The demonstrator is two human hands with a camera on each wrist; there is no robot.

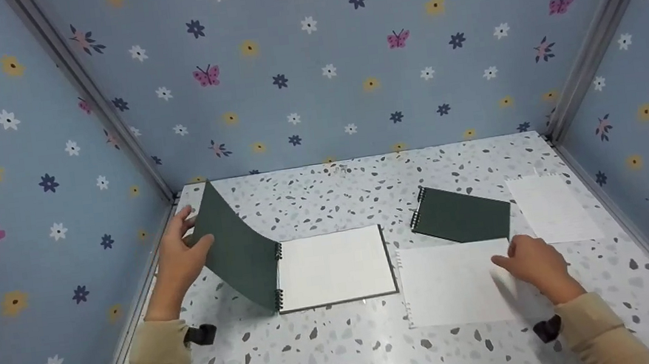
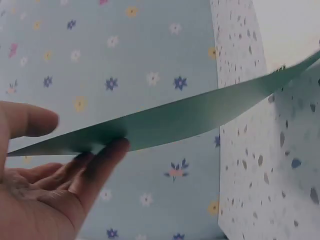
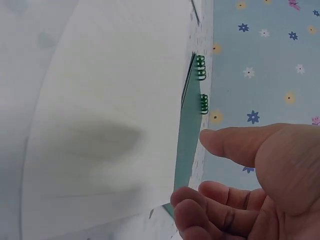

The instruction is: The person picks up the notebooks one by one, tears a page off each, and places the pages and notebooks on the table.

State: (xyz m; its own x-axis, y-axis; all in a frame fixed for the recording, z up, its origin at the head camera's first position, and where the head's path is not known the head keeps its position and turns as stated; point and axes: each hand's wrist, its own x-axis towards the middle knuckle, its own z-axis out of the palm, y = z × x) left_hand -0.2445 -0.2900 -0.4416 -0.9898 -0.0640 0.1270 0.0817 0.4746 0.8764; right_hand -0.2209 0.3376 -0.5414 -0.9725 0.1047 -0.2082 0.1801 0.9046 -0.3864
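Observation:
My left hand (image 1: pixel 179 258) is at the raised green cover (image 1: pixel 237 250) of an open ring-bound notebook. In the left wrist view its fingers (image 2: pixel 107 155) lie against the underside of the cover, while the thumb stands apart above it. The cover bows up from the black rings, beside a blank white page (image 1: pixel 334 269). My right hand (image 1: pixel 532 265) is over the right edge of a loose white sheet (image 1: pixel 455 286) with a torn-hole left edge. In the right wrist view its fingertips are right at the sheet's corner, and the thumb is spread away from them.
A smaller green ring-bound notebook (image 1: pixel 463 215) lies closed behind the loose sheet, partly overlapped by it. Another torn sheet (image 1: pixel 553 208) lies at the far right. Flower-patterned panels (image 1: pixel 315 97) enclose the speckled table (image 1: pixel 332 352) at the back and both sides.

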